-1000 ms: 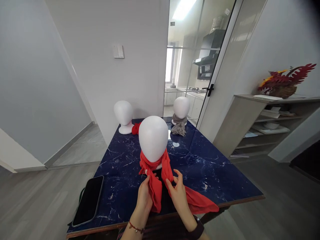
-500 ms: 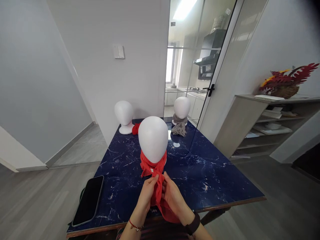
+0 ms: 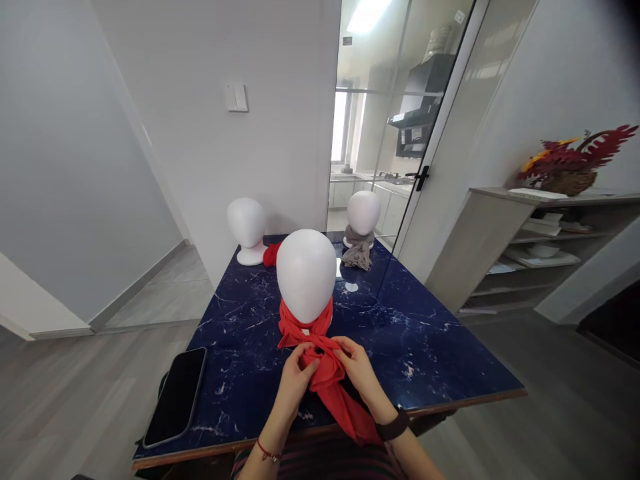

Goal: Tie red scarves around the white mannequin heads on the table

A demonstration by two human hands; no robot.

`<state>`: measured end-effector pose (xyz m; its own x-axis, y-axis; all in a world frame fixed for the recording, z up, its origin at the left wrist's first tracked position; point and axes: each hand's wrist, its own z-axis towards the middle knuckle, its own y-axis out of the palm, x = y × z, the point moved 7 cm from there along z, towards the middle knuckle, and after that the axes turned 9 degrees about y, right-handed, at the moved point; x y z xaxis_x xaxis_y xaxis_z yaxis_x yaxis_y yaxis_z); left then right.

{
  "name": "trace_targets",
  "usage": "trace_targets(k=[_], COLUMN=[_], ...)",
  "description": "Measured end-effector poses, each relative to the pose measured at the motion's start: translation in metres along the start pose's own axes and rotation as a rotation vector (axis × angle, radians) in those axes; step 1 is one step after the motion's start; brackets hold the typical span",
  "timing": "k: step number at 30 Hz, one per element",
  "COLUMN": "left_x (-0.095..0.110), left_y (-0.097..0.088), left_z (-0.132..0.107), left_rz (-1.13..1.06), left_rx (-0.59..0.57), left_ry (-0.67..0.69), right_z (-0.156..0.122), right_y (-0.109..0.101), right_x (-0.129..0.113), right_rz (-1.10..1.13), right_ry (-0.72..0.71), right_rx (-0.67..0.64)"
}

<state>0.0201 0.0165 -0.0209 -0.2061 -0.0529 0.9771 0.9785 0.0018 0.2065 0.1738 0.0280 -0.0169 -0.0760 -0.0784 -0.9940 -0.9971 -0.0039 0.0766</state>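
A white mannequin head stands upright near the middle of the dark blue marbled table. Round its neck is a red scarf, whose front is gathered into a loop with a small dark gap, while a loose tail hangs over the table's near edge. My left hand pinches the left side of the loop between thumb and fingers. On the opposite side, my right hand grips the scarf with its fingertips. A small white tag shows at the neck.
Behind stand a bare white mannequin head beside some red cloth, and another head wearing a grey scarf. A phone lies at the table's left edge. To the right is a shelf unit.
My hands have moved apart, spreading the scarf's front into a wider loop. The tail now hangs further to the right.
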Motion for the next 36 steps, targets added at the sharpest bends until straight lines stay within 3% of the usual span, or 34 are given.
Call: trace_targets(k=[3, 6, 9, 15, 23, 28, 31, 34, 36], left_x=[0.005, 0.007, 0.014, 0.017, 0.008, -0.001, -0.009, -0.017, -0.021], left_y=[0.002, -0.003, -0.008, -0.009, -0.018, -0.012, -0.011, -0.008, -0.007], left_z=[-0.002, -0.008, -0.015, -0.022, 0.009, 0.022, 0.025, 0.027, 0.028], left_rz=[-0.117, -0.281, -0.447, -0.473, -0.173, -0.316, -0.334, -0.350, -0.366], left_rx=[-0.011, -0.011, -0.103, -0.138, 0.129, 0.242, 0.378, 0.416, 0.427], left_ry=[-0.050, -0.235, -0.351, -0.334, -0.037, -0.153, -0.170, -0.170, -0.161], right_z=[0.005, 0.004, -0.003, -0.013, -0.023, -0.030, -0.034, -0.042, -0.047], right_y=[-0.010, -0.012, 0.000, 0.016, 0.021, 0.021, 0.022, 0.023, 0.029], right_x=[0.008, 0.013, 0.009, -0.003, -0.017, -0.022, -0.023, -0.029, -0.032], right_rz=[-0.050, -0.130, -0.240, -0.348, -0.421, -0.546, -0.678, -0.804, -0.887], right_ry=[-0.043, -0.089, -0.188, -0.262, -0.331, -0.446, -0.495, -0.548, -0.598], right_rx=[0.140, 0.224, 0.190, 0.124, 0.082, 0.175, 0.238, 0.333, 0.290])
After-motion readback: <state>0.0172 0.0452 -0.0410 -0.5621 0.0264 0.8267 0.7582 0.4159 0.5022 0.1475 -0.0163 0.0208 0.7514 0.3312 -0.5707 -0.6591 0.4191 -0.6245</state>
